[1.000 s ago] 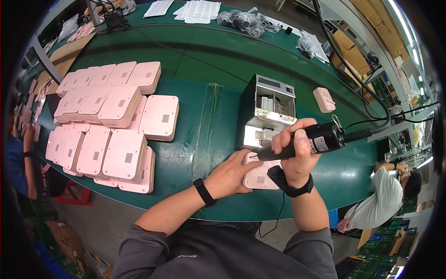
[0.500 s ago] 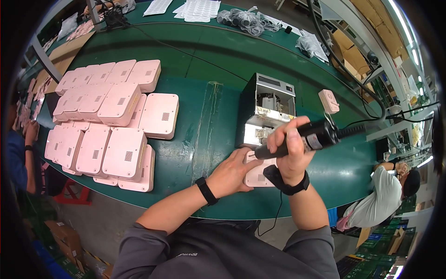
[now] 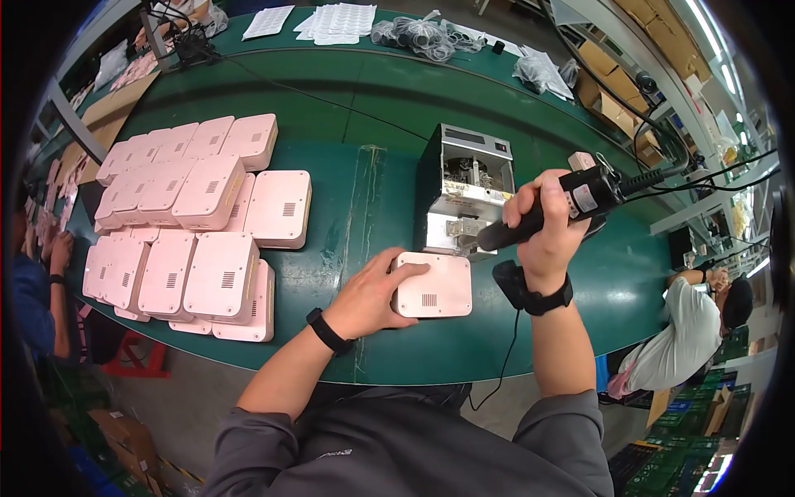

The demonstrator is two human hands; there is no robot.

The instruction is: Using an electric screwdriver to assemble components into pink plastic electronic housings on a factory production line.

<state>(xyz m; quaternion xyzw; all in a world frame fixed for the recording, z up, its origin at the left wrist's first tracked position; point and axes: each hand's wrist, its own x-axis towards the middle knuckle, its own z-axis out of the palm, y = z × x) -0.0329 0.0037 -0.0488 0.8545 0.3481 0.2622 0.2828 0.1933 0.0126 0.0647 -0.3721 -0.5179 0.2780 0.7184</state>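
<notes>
A pale pink plastic casing [image 3: 451,282] lies on the green bench in front of me, its slotted face with corner screw holes turned up. My left hand [image 3: 364,294] grips its left side, thumb on top and fingers along the edge. Wrapped in my right hand [image 3: 542,228] is a black electric screwdriver [image 3: 590,192], tilted with its nose pointing down and left. The nose is above and to the right of the casing, apart from it. Just behind the casing stands a screw feeder [image 3: 470,184], a metal box with its mechanism exposed; the screwdriver's nose overlaps its front right corner in view.
Stacks of pink casings [image 3: 219,277] fill the bench's left side. A small pink item [image 3: 580,161] sits beyond the screwdriver. Bagged cables [image 3: 426,37] and white sheets [image 3: 338,23] lie at the back. Co-workers sit at left and right [image 3: 679,335]. Cables hang at the right.
My right hand has lifted the screwdriver off the casing, up and to the right. The casing is now in fuller view, and my left hand has shifted left along with it.
</notes>
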